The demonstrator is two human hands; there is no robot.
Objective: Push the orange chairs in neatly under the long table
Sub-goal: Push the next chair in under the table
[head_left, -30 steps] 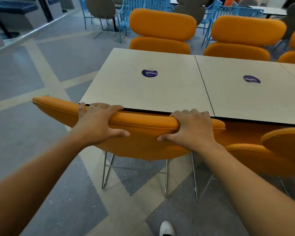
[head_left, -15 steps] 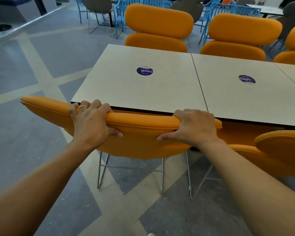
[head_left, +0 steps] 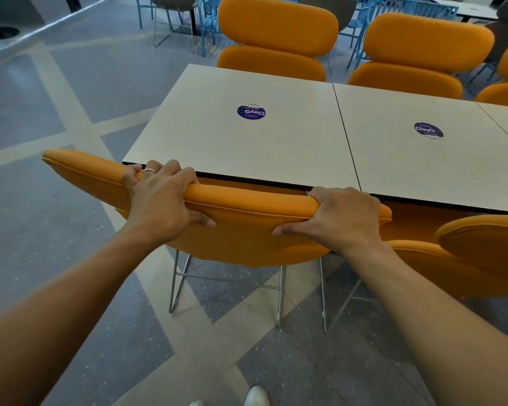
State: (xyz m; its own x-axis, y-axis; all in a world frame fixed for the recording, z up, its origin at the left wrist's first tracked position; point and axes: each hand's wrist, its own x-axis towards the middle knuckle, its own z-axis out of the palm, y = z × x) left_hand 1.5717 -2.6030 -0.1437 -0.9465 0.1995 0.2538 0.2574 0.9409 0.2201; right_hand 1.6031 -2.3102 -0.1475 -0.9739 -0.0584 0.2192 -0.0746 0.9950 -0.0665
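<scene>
An orange chair (head_left: 247, 230) stands at the near side of the long pale table (head_left: 276, 148), its backrest top against the table's near edge and its left end sticking out past the table corner. My left hand (head_left: 159, 197) grips the backrest top, fingers curled over it, with a ring on one finger. Further right on the same backrest, my right hand (head_left: 340, 215) grips the top edge. The seat is hidden under the table.
A second orange chair (head_left: 481, 253) sits close on the right, near my right arm. Across the table stand more orange chairs (head_left: 276, 45), with blue metal chairs (head_left: 208, 22) behind. Grey patterned floor (head_left: 41, 200) lies to the left. My white shoes (head_left: 255, 397) show below.
The chair's backrest has stayed against the table edge while my view shifted slightly. Both hands keep the same grip; my shoes are back in view at the bottom.
</scene>
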